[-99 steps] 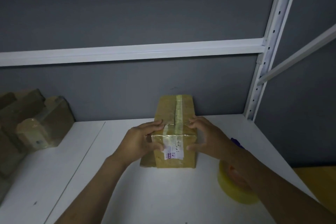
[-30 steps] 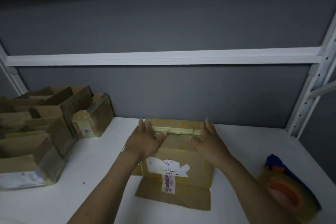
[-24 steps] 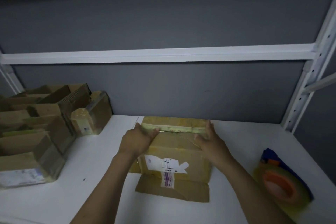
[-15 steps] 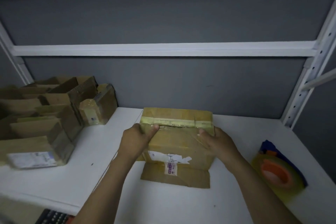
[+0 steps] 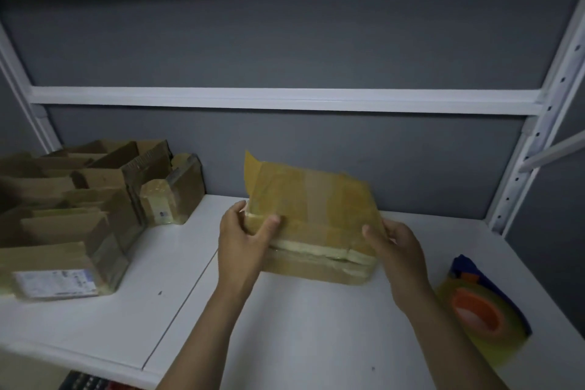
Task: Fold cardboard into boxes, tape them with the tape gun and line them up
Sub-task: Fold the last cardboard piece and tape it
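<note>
A brown cardboard box (image 5: pixel 311 206), heavily taped, stands tilted on the white shelf (image 5: pixel 316 326) in the middle. My left hand (image 5: pixel 243 237) grips its left end, thumb across the top face. My right hand (image 5: pixel 395 247) grips its right end, thumb on the front edge. A loose flap sticks up at the box's far left corner. The tape gun (image 5: pixel 478 304), blue with an orange core and a yellowish tape roll, lies on the shelf to the right, apart from both hands.
Several cardboard boxes (image 5: pixel 79 215) stand in a group at the left of the shelf. A grey back wall (image 5: pixel 285 152), a white crossbar (image 5: pixel 285 98) and a perforated white upright (image 5: pixel 538 136) bound the space. The shelf's front edge runs along the lower left.
Both hands have tipped the box towards me, so the labelled face is out of sight and a taped face shows. The view has shifted slightly.
</note>
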`<state>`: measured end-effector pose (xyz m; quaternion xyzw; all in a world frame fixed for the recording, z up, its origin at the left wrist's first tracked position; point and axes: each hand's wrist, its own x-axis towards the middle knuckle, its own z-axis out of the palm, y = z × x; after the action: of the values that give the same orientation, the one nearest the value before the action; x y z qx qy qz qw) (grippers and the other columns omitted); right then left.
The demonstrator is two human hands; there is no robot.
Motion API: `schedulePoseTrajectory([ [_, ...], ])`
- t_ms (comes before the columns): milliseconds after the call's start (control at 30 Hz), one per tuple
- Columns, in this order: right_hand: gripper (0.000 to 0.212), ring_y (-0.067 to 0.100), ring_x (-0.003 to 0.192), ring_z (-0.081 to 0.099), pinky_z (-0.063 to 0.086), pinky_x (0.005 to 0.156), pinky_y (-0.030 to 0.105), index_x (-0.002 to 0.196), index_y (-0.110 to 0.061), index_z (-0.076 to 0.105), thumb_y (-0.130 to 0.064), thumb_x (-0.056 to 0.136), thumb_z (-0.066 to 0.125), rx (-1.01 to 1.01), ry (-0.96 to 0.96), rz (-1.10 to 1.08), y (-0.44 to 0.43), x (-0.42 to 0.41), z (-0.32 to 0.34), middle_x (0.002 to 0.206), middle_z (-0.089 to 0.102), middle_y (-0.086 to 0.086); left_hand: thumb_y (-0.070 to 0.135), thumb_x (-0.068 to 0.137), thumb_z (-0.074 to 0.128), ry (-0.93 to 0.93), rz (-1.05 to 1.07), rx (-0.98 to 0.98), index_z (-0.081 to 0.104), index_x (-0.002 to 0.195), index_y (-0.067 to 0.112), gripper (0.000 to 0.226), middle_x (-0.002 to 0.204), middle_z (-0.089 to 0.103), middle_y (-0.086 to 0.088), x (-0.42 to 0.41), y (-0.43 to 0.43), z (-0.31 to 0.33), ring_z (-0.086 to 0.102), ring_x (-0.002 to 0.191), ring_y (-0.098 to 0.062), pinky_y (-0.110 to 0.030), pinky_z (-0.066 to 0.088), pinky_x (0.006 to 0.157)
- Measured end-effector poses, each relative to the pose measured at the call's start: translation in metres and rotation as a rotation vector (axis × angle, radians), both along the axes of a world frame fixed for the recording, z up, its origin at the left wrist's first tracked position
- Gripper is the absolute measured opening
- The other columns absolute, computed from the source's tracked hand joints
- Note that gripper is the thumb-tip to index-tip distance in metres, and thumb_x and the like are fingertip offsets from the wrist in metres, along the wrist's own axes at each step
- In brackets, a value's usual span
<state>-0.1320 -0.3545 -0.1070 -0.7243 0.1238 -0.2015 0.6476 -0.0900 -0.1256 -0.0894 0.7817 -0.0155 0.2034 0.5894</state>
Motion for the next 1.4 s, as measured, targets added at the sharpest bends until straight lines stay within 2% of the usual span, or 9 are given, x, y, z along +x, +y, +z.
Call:
schedulePoseTrajectory([
  [200,0.062,-0.005,0.092,0.060,0.049,0.067,0.015,0.120,-0.034,0.048,0.009,0.079,0.065,-0.024,-0.017,0.094,-0.005,-0.013,-0.022,0.105,0.060,-0.019,0.035,0.075,0.079,0.026,-0.030,0.177,0.054,0.129,0.027,0.060,0.104,0.049,0.006,0.001,-0.003,-0.035,0.052,0.093,-0.006,-0.030,0.047,0.084],
  [433,0.064,0.014,0.099,0.060,0.048,0.068,0.025,0.117,-0.027,0.045,-0.060,0.069,0.072,0.029,0.066,0.017,-0.005,-0.020,-0.034,0.112,0.059,-0.005,0.030,0.072,0.083,0.114,-0.124,0.161,0.046,0.109,0.033,0.052,0.111,0.055,0.011,-0.009,-0.001,-0.090,0.058,0.107,-0.015,-0.019,0.047,0.078],
  [600,0.075,0.011,0.105,0.048,0.046,0.082,0.032,0.142,-0.028,0.030,-0.056,0.082,0.064,-0.306,0.096,-0.061,-0.004,-0.010,-0.008,0.120,0.042,-0.014,0.049,0.058,0.087,-0.008,-0.121,-0.006,0.014,0.148,0.037,0.116,0.147,0.038,0.007,-0.022,-0.004,-0.069,0.044,0.129,-0.010,-0.033,0.042,0.104],
  [800,0.037,0.018,0.069,0.058,0.037,0.052,0.022,0.074,-0.019,0.049,-0.047,0.097,0.041,-0.613,0.123,-0.250,-0.008,-0.007,0.000,0.074,0.058,-0.007,0.064,0.090,0.045,-0.576,0.063,0.877,0.043,0.142,0.010,0.075,0.149,0.040,-0.014,-0.012,-0.003,-0.019,0.029,0.142,-0.032,-0.049,0.020,0.116],
  [900,0.045,0.023,0.064,0.055,0.039,0.054,0.030,0.065,-0.012,0.051,-0.038,0.100,0.039,-0.547,0.132,-0.247,-0.015,-0.005,0.003,0.064,0.055,0.002,0.083,0.083,0.008,-0.278,-0.208,1.215,0.030,0.150,0.014,0.098,0.152,0.039,-0.006,0.007,-0.007,0.004,0.022,0.146,-0.025,-0.045,0.001,0.119],
  [967,0.035,0.023,0.074,0.055,0.038,0.061,0.030,0.091,-0.008,0.059,-0.035,0.101,0.040,-0.554,0.128,-0.194,-0.018,-0.004,0.003,0.079,0.060,0.004,0.083,0.081,0.023,-0.029,-0.344,1.310,0.012,0.155,0.017,0.100,0.156,0.031,-0.005,0.021,-0.009,0.010,0.009,0.148,-0.022,-0.051,-0.010,0.118],
  [1067,0.034,0.018,0.094,0.054,0.034,0.075,0.024,0.130,-0.015,0.050,-0.030,0.101,0.041,-0.466,0.056,-0.096,-0.022,-0.004,0.004,0.104,0.057,-0.001,0.084,0.069,0.047,0.034,-0.394,1.245,0.024,0.152,0.025,0.104,0.146,0.041,-0.003,0.029,-0.008,0.013,0.023,0.141,-0.022,-0.057,-0.004,0.116],
  [1200,0.055,0.006,0.115,0.047,0.040,0.091,0.028,0.148,-0.035,0.025,-0.043,0.097,0.046,-0.275,-0.009,0.071,-0.029,-0.005,0.006,0.128,0.042,-0.019,0.073,0.056,0.069,-0.375,-0.177,1.097,0.059,0.119,0.023,0.081,0.114,0.056,0.003,0.023,-0.002,0.006,0.048,0.119,-0.025,-0.059,-0.001,0.116],
  [1400,0.062,0.009,0.113,0.055,0.041,0.085,0.024,0.141,-0.039,0.038,-0.060,0.083,0.032,-0.481,0.050,0.235,-0.034,0.001,0.000,0.125,0.056,-0.014,0.054,0.058,0.084,-0.242,0.079,0.698,0.064,0.110,0.026,0.063,0.160,0.002,-0.016,0.003,-0.001,-0.013,-0.008,0.146,-0.041,-0.062,0.002,0.111],
])
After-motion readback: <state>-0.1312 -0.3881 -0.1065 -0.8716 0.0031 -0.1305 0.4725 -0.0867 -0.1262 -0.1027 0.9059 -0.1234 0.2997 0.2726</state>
